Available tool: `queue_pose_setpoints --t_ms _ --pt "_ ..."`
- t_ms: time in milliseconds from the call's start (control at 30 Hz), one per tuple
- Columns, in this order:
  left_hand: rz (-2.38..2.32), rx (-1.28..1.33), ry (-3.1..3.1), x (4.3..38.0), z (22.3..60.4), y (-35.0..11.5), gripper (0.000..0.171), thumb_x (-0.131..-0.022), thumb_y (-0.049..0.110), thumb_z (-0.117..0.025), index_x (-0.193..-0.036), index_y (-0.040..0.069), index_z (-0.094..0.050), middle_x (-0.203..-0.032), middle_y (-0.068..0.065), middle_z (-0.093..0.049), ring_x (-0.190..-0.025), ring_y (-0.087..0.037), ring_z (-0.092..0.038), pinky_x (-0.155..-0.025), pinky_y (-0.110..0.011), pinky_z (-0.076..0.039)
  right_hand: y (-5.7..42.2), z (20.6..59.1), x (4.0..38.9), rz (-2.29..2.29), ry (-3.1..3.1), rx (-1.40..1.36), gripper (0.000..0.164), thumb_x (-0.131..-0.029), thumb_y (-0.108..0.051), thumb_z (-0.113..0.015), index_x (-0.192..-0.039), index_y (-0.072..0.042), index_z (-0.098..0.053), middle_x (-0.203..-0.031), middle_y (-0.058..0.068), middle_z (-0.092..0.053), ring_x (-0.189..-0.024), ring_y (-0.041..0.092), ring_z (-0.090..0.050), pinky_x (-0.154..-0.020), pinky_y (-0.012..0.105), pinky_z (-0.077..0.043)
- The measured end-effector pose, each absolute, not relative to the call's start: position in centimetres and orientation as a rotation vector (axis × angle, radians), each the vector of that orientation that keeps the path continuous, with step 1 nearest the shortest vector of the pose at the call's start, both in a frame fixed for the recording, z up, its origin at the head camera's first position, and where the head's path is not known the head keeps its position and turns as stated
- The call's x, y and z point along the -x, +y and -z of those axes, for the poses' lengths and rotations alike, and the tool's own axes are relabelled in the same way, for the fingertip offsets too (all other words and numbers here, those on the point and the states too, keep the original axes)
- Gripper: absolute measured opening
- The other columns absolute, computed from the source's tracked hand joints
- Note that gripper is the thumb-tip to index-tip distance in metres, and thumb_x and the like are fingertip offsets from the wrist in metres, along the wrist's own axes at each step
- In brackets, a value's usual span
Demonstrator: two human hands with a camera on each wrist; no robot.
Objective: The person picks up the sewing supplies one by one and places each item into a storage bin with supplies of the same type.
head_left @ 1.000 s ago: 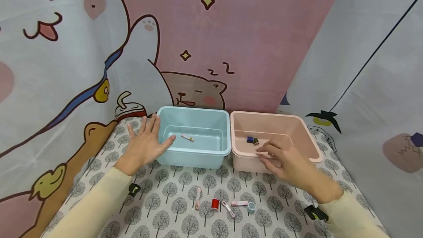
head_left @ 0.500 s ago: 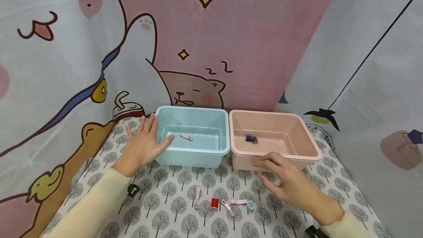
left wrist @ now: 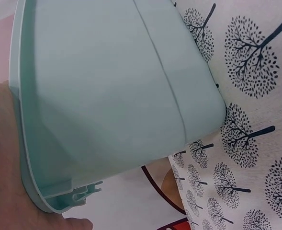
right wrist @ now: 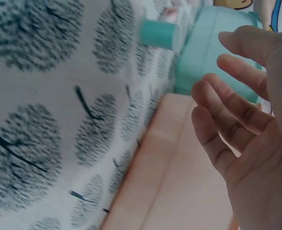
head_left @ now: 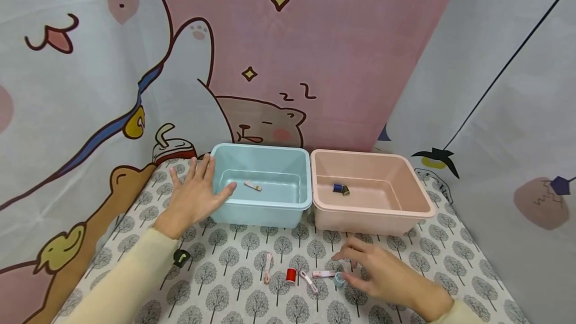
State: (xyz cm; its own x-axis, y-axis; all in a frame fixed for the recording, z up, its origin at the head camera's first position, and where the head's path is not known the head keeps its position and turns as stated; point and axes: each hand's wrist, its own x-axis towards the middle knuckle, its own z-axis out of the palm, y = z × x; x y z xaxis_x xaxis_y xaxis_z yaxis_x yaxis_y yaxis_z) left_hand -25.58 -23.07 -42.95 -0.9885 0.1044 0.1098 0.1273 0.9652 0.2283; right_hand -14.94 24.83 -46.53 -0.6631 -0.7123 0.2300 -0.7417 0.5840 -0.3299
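My left hand (head_left: 193,199) rests with spread fingers on the left rim of the light blue bin (head_left: 258,217); the left wrist view shows its palm at the rim. My right hand (head_left: 378,274) hovers over the cloth, fingers apart and holding nothing, its thumb and fingertips close to a light blue thread spool (head_left: 339,281). That spool (right wrist: 157,34) stands beyond the fingers in the right wrist view. Left of it lie a folded pink strip (head_left: 323,274), a looped white-and-pink strip (head_left: 308,282), a red thread spool (head_left: 291,276) and a longer pink strip (head_left: 267,268).
A peach bin (head_left: 360,221) stands beside the blue one, holding a blue spool (head_left: 337,188) and a dark green spool (head_left: 345,190). One small pink-and-white strip (head_left: 253,186) lies inside the blue bin. Tree-patterned cloth (head_left: 216,299) covers the table; printed curtains hang behind.
My right hand has moved from over the peach bin's front rim down and toward the near side, to the light blue spool. The left hand has stayed at the blue bin's rim.
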Motion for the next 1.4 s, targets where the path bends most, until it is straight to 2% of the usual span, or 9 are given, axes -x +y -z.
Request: queue_pose_setpoints --t_ms 100,267,467,1033,1267,1400 --pt "0.369 0.178 -3.016 25.6 42.9 -23.2 0.113 -0.114 0.084 -0.035 -0.187 0.002 -0.009 -0.197 -0.021 -0.002 -0.182 -0.055 0.000 -0.132 -0.090 0.019 24.9 47.2 14.8 -0.721 -2.810 -1.274 0.031 -0.104 -0.023 -0.089 -0.134 -0.021 -0.083 -0.124 -0.007 -0.073 -0.085 -0.009 -0.064 -0.070 0.017 -0.059" --pt "0.370 0.175 -3.019 25.6 42.9 -23.2 0.116 -0.112 0.088 -0.031 -0.187 0.003 -0.009 -0.197 -0.020 -0.001 -0.182 -0.054 0.001 -0.132 -0.089 0.020 24.8 47.8 14.8 -0.715 -2.842 -1.297 0.031 -0.103 -0.026 -0.091 -0.133 -0.023 -0.084 -0.120 -0.010 -0.071 -0.082 -0.009 -0.059 -0.069 0.015 -0.055" --pt "0.368 0.174 -3.021 25.6 42.8 -23.2 0.116 -0.112 0.089 -0.029 -0.187 0.003 -0.008 -0.197 -0.020 -0.001 -0.182 -0.054 0.001 -0.132 -0.089 0.021 24.6 48.0 15.0 -0.684 -2.916 -1.273 0.029 -0.104 -0.030 -0.089 -0.132 -0.027 -0.083 -0.123 -0.014 -0.069 -0.086 -0.009 -0.059 -0.073 0.017 -0.058" --pt "0.362 0.176 -3.013 25.5 43.1 -23.2 0.111 -0.114 0.082 -0.038 -0.187 0.003 -0.010 -0.197 -0.020 -0.002 -0.182 -0.055 0.000 -0.132 -0.089 0.019 24.6 49.2 15.0 -0.726 -2.897 -1.323 0.024 -0.105 -0.023 -0.088 -0.128 -0.027 -0.083 -0.120 -0.011 -0.070 -0.083 -0.010 -0.056 -0.070 0.015 -0.055" --pt "0.365 0.172 -3.015 25.5 43.1 -23.1 0.117 -0.111 0.090 -0.029 -0.187 0.003 -0.010 -0.197 -0.020 -0.002 -0.182 -0.055 0.000 -0.133 -0.089 0.019 24.5 49.1 15.3 -0.747 -2.920 -1.328 0.020 -0.107 -0.026 -0.088 -0.126 -0.027 -0.082 -0.118 -0.010 -0.072 -0.083 -0.010 -0.055 -0.068 0.015 -0.054" --pt "0.364 0.172 -3.018 25.5 43.0 -23.1 0.115 -0.112 0.088 -0.031 -0.187 0.003 -0.010 -0.197 -0.020 -0.002 -0.182 -0.055 0.000 -0.133 -0.089 0.019 24.6 49.2 15.5 -0.753 -2.920 -1.337 0.017 -0.108 -0.025 -0.087 -0.124 -0.026 -0.082 -0.118 -0.010 -0.073 -0.084 -0.010 -0.056 -0.068 0.015 -0.054"
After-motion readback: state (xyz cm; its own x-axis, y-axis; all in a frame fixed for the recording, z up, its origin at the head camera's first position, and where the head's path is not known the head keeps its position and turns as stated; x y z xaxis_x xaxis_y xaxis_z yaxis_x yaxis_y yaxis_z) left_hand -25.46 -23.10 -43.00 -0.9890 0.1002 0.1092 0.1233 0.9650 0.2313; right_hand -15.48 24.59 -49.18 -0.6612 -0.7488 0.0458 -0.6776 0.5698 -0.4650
